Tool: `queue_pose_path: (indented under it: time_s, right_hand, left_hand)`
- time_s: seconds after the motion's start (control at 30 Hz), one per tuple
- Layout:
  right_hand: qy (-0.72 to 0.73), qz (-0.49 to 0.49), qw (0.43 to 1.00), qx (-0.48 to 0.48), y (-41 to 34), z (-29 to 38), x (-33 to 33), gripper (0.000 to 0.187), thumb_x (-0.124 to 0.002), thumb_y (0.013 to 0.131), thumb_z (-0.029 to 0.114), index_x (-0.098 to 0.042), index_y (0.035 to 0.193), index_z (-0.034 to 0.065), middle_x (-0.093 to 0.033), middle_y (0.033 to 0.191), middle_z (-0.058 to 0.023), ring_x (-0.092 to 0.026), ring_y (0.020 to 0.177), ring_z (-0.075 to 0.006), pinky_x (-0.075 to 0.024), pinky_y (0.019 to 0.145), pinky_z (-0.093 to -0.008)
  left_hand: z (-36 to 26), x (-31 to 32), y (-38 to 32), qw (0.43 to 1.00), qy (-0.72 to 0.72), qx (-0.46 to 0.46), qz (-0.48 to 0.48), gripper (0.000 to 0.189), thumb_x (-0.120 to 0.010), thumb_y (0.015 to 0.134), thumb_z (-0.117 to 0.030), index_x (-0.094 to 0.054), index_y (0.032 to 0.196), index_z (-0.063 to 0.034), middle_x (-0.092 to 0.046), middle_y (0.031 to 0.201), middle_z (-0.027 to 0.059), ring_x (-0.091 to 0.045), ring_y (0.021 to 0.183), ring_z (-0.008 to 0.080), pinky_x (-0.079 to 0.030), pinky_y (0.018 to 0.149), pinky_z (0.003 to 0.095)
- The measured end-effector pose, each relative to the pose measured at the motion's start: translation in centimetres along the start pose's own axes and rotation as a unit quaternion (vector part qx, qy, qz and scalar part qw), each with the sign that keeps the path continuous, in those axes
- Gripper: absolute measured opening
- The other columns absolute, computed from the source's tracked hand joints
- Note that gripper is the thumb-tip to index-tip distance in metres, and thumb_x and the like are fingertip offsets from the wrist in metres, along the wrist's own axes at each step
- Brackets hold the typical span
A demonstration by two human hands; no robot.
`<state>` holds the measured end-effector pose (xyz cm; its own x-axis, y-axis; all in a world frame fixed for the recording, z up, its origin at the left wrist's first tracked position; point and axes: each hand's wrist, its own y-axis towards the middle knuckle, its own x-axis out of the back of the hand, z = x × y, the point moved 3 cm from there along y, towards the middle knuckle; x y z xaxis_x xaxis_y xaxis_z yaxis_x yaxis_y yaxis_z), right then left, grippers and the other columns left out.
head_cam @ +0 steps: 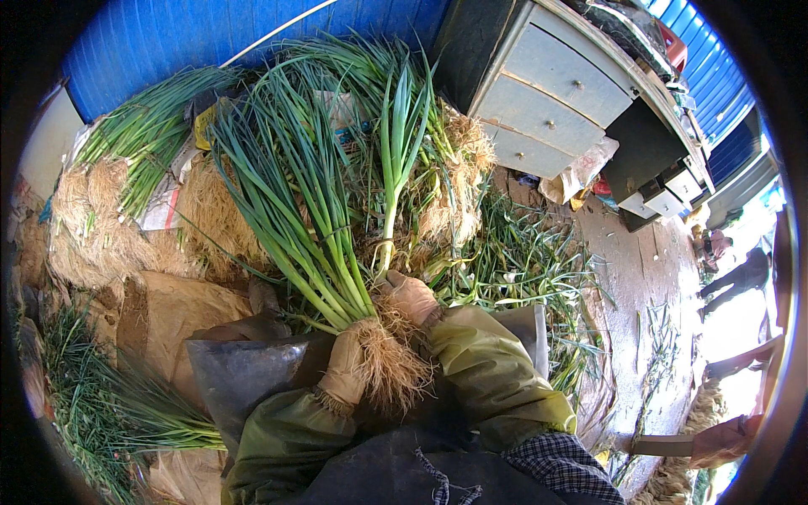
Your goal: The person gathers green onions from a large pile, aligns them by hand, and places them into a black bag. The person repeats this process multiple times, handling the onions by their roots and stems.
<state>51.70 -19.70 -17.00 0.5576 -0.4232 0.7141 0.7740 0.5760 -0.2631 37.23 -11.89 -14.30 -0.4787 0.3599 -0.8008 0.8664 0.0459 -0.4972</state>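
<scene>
My left hand (346,369), in a tan work glove, grips a bunch of green onions (315,243) near the root end. The long leaves fan up and away, and the tangled roots (396,375) hang over my lap. In my right hand (410,298), gloved alike, is the base of a single thicker green onion (390,218) that stands upright just right of the bunch. The roots of the bunch hang close beside my right wrist. A dark apron (391,467) covers my lap, and olive sleeve covers (499,372) reach to both gloves.
Rooted green onions (145,129) are heaped along the blue corrugated wall (164,44). Loose leaves (524,252) litter the floor at right, below a desk with drawers (549,95). More green onions (170,416) lie at lower left. People's legs (738,278) show at far right.
</scene>
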Motion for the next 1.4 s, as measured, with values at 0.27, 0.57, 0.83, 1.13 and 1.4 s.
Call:
queue_pose_path:
  time_s: [0.27, 0.57, 0.83, 1.13, 1.4]
  right_hand:
    - [0.01, 0.002, 1.0, 0.024, 0.9, -2.2, -1.2, 0.05, -0.046, 0.087, 0.048, -0.054, 0.115, 0.0077, -0.064, 0.088, -0.0171, -0.061, 0.08, -0.0301, -0.0472, 0.07, -0.0384]
    - [-0.002, 0.014, 1.0, -0.011, -0.3, 0.5, 0.3, 0.05, -0.048, 0.085, 0.046, -0.054, 0.115, 0.0057, -0.064, 0.09, -0.0177, -0.061, 0.082, -0.0308, -0.047, 0.071, -0.0383]
    - [0.019, 0.01, 1.0, -0.007, -0.4, 0.7, 0.3, 0.05, -0.048, 0.086, 0.046, -0.053, 0.115, 0.0059, -0.064, 0.088, -0.0186, -0.061, 0.081, -0.0317, -0.0472, 0.072, -0.039]
    - [0.035, -0.003, 0.999, -0.021, 0.5, -0.5, -0.9, 0.045, -0.049, 0.087, 0.043, -0.054, 0.113, 0.0065, -0.064, 0.086, -0.0198, -0.062, 0.08, -0.0321, -0.0483, 0.07, -0.039]
    - [0.063, -0.02, 0.997, 0.03, 0.7, -0.5, -0.9, 0.039, -0.051, 0.088, 0.037, -0.055, 0.111, 0.0059, -0.063, 0.084, -0.0192, -0.062, 0.079, -0.0303, -0.0487, 0.07, -0.0365]
  left_hand:
    - [0.0, -0.7, -0.3, 1.0, -0.005, 0.0, 0.014, 0.009, -0.05, 0.086, -0.011, -0.054, 0.089, -0.0045, -0.053, 0.071, 0.005, -0.055, 0.06, 0.0185, -0.05, 0.055, 0.03]
    - [0.4, 0.6, 0.5, 0.999, -0.023, 0.012, 0.034, 0.009, -0.049, 0.086, -0.012, -0.054, 0.09, -0.0049, -0.052, 0.072, 0.0043, -0.056, 0.062, 0.0174, -0.05, 0.056, 0.0294]
    - [0.3, 0.6, 0.4, 1.0, -0.019, 0.005, 0.021, 0.009, -0.05, 0.085, -0.011, -0.054, 0.09, -0.0046, -0.052, 0.072, 0.0039, -0.055, 0.06, 0.0166, -0.05, 0.053, 0.0279]
    - [0.5, 1.1, 0.8, 1.0, -0.001, -0.014, 0.016, 0.006, -0.05, 0.085, -0.011, -0.053, 0.086, -0.0054, -0.052, 0.07, 0.0038, -0.055, 0.059, 0.0168, -0.049, 0.052, 0.0279]
    - [0.2, 0.6, 0.4, 0.999, -0.026, 0.013, 0.015, 0.013, -0.05, 0.086, -0.017, -0.053, 0.084, -0.0044, -0.056, 0.068, 0.0067, -0.056, 0.057, 0.0183, -0.05, 0.053, 0.0302]
